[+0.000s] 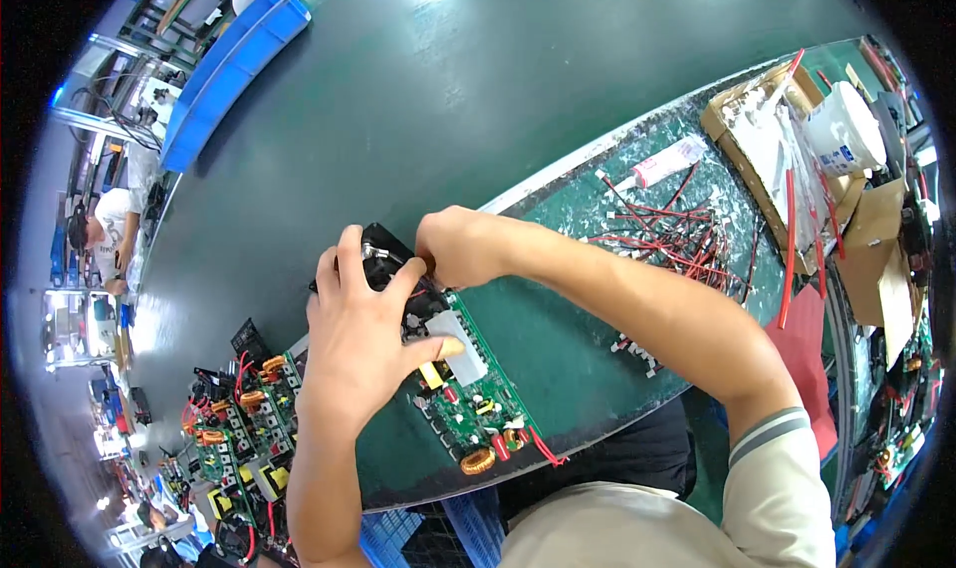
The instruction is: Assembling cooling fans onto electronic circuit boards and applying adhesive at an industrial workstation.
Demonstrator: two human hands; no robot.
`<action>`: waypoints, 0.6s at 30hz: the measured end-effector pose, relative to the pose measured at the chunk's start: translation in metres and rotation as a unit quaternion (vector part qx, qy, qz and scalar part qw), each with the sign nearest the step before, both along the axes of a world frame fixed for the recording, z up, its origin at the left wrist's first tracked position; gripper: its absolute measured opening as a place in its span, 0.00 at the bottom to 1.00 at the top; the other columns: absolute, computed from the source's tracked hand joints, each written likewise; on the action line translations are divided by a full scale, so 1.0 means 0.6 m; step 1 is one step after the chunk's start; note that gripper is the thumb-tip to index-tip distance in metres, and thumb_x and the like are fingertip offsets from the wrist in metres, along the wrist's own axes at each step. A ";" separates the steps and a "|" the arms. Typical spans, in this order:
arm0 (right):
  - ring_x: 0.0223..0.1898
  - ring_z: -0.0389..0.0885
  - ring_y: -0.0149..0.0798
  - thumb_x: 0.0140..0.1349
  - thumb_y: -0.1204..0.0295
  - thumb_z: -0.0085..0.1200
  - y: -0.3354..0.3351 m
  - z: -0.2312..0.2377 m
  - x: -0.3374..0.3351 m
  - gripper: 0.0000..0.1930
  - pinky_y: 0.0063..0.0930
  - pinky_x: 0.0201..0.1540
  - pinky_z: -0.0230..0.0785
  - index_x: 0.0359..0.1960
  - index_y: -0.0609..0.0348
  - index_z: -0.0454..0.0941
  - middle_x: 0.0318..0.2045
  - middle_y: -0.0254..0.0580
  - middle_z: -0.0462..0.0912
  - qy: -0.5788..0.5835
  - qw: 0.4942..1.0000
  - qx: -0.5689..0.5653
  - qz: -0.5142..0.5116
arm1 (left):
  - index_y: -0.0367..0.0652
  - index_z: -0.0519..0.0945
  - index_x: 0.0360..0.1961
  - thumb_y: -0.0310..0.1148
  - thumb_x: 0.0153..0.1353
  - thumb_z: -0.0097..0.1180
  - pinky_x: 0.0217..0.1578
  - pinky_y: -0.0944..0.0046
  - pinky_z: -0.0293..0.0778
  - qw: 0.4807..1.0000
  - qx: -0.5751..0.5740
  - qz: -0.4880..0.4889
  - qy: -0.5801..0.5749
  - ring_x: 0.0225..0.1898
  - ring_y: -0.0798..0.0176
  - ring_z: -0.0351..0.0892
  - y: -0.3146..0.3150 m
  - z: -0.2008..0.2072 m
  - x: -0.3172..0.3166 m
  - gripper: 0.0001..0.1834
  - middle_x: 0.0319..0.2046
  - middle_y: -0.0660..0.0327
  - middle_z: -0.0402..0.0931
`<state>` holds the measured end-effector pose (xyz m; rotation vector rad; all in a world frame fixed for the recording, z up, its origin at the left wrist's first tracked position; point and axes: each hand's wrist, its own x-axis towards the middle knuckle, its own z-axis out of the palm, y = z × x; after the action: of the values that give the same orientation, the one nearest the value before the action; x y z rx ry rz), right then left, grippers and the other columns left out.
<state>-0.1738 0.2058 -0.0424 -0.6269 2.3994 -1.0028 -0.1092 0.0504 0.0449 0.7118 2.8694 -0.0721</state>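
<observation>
A green circuit board point(488, 414) with a copper coil, red wires and a pale grey plate point(461, 354) lies on the green table in front of me. At its far end is a black part point(388, 239) with shiny metal bits on it. My left hand point(354, 334) grips this black part with its fingers curled over it, while the thumb stretches across the pale plate. Against the right side of the black part, my right hand point(460, 249) is closed in a pinch. Its fingertips are hidden, and what they hold cannot be made out.
More populated circuit boards point(244, 419) crowd the table on the left. Loose red and black wires point(687, 234) lie in a heap to the right, near a white tube point(669, 162). Beyond are a cardboard box point(742, 135) and a white tub point(844, 130). A blue bin point(234, 70) stands far left.
</observation>
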 end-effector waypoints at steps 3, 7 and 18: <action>0.39 0.85 0.56 0.50 0.75 0.59 0.006 -0.010 0.006 0.11 0.43 0.43 0.77 0.37 0.63 0.85 0.33 0.57 0.85 0.009 0.999 -0.026 -0.018 | 0.48 0.78 0.55 0.44 0.36 0.79 0.65 0.41 0.62 1.000 0.009 0.008 -0.023 0.68 0.35 0.55 0.019 -0.002 -0.006 0.40 0.69 0.43 0.49; 0.39 0.84 0.58 0.51 0.75 0.58 0.007 -0.001 0.015 0.10 0.44 0.42 0.77 0.36 0.63 0.85 0.32 0.58 0.85 0.004 0.999 -0.033 -0.023 | 0.48 0.78 0.53 0.37 0.37 0.79 0.65 0.42 0.62 1.000 0.019 0.012 -0.011 0.68 0.35 0.55 0.025 -0.001 0.013 0.37 0.68 0.43 0.50; 0.41 0.85 0.59 0.53 0.75 0.61 0.004 -0.013 0.056 0.09 0.46 0.43 0.79 0.34 0.67 0.84 0.35 0.61 0.85 0.006 0.990 -0.087 -0.109 | 0.47 0.80 0.50 0.33 0.38 0.78 0.65 0.44 0.62 0.998 0.048 0.016 0.047 0.69 0.37 0.54 0.031 -0.002 0.040 0.33 0.69 0.45 0.51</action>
<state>-0.1405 0.2083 -0.0503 -0.4366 2.4476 -1.3146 -0.0851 0.0691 0.0440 0.6962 2.9911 0.0384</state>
